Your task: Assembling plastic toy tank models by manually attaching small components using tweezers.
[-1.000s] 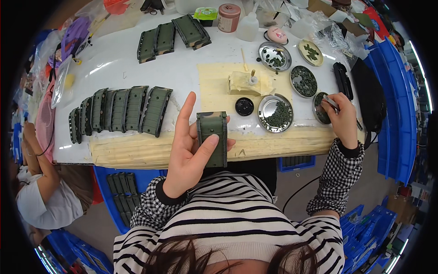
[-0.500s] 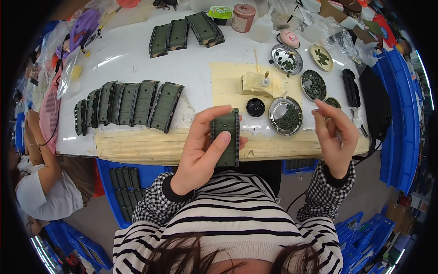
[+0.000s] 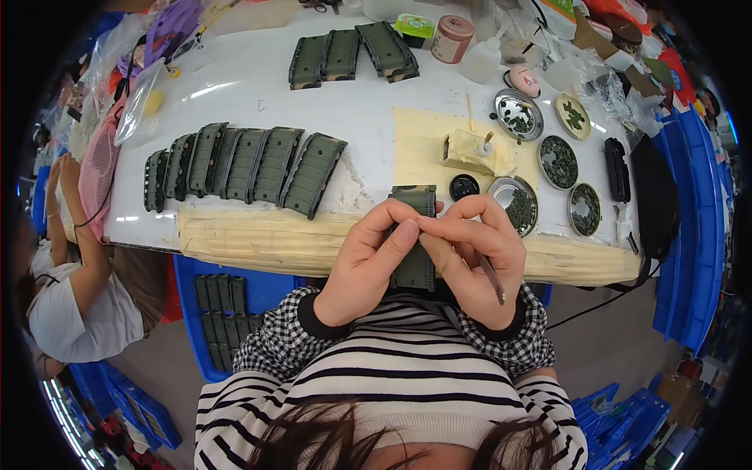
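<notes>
Hands meet over the counter (image 3: 258, 94): left hand (image 3: 368, 262) steadies a green panel (image 3: 413, 258), right hand (image 3: 474, 262) pinching something tiny against it, thin tool (image 3: 493, 280) tucked under its fingers.

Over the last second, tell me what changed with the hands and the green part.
The right hand left the small metal dishes at the table's right side and came in to the dark green panel, its fingertips now meeting the left hand on it, a thin tool tucked in its palm. The left hand kept hold of the panel throughout. The row of green panels on the table stayed put.
</notes>
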`<state>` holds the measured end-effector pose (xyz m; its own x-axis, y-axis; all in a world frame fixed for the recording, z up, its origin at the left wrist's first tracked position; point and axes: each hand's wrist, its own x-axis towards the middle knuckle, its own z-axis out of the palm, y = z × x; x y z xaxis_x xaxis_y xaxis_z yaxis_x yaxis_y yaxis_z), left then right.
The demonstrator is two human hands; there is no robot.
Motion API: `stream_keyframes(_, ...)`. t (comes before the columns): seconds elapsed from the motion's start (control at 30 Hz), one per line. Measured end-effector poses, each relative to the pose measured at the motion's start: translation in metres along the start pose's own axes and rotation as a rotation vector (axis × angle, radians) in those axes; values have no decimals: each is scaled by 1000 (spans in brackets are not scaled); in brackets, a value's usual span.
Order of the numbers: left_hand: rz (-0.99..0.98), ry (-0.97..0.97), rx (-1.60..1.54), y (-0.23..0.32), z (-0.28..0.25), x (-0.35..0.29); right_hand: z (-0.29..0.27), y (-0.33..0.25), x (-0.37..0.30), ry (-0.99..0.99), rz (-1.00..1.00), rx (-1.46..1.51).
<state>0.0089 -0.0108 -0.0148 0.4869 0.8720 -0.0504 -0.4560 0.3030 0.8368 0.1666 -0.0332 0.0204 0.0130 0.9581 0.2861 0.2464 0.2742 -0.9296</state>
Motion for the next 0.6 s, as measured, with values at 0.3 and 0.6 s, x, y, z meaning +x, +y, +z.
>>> stream_keyframes(0.3, -119, -87, -69, 17, 1, 0, -22, 3, 12, -166, -555, -484)
stream_keyframes(0.6, -34, -37, 107, 16, 14, -2, -28, 3, 17, -119, -583, -534)
